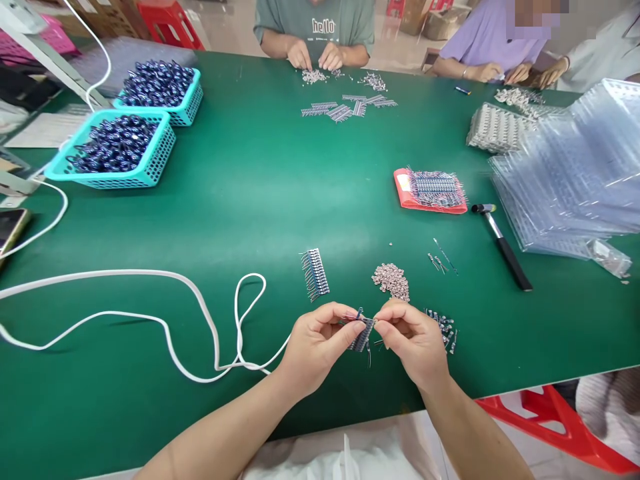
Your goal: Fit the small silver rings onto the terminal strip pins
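My left hand (320,340) is closed on a small strip of wired dark parts (361,339), held just above the green table. At the strip's right end, the thumb and forefinger of my right hand (413,340) pinch something too small to make out. A similar strip of parts with thin wire leads (315,273) lies beyond my left hand. Just past my right hand is a pile of small pinkish beads (391,281). Loose blue-and-silver parts (447,330) lie beside my right hand, partly covered by it.
White cable (170,320) loops across the left. Two turquoise baskets (160,157) of shiny dark-blue pieces stand back left. A hammer (505,250), a red-wrapped bundle (433,190) and clear plastic trays (565,173) lie right. Co-workers' hands (315,55) handle small parts across the green table (250,200).
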Demonstrator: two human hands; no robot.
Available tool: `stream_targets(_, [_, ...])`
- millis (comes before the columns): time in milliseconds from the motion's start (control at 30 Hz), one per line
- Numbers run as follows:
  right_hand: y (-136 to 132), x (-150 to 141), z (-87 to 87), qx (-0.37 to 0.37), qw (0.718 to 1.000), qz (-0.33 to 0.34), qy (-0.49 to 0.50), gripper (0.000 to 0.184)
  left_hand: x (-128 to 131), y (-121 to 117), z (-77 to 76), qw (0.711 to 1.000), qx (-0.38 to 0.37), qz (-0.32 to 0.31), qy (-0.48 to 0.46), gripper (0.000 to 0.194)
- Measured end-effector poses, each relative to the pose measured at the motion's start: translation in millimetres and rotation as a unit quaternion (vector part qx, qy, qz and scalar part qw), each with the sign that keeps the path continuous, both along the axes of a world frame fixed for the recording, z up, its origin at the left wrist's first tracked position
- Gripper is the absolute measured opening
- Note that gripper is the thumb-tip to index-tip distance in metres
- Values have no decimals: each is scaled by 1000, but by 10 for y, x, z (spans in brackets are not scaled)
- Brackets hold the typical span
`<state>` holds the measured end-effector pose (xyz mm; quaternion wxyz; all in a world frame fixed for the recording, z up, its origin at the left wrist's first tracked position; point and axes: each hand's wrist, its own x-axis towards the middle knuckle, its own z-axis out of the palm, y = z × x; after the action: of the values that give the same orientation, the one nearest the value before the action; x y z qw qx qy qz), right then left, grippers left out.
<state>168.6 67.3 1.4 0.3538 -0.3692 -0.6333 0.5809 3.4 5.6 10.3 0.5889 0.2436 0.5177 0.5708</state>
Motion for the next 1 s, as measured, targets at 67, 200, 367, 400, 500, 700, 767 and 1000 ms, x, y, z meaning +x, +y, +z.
stream_targets(67, [-1,2,0,0,1000,0,-3,6,3,3,16,1000,-1,3,4,15])
stream_targets(200, [-1,7,0,0,1000,-2,-16,10,2,5,22,1000,-6,3,14,15])
stream_targets(367, [-3,4,-1,2,1000,-3,-18,11,-2,-6,-3,1000,-3,-1,23,14])
stream_targets(400, [-4,3,-1,2,1000,-2,-16,11,-2,-6,-5,1000,-3,1,21,14])
stream_targets(500, [-4,1,-1,3,1000,-1,-10,9,-2,-1,-1,1000,-4,5,12,13])
stream_targets(700, [0,5,-2,-1,1000,2,-6,8,3,11,14,1000,-3,5,-4,13])
stream_targets(767, [-2,8,-3,-4,1000,3,-9,8,4,7,17,1000,-2,4,-5,13])
stream_targets(1000, [5,20,-12,-20,1000,14,-9,8,-9,-12,-11,1000,13,-11,16,9])
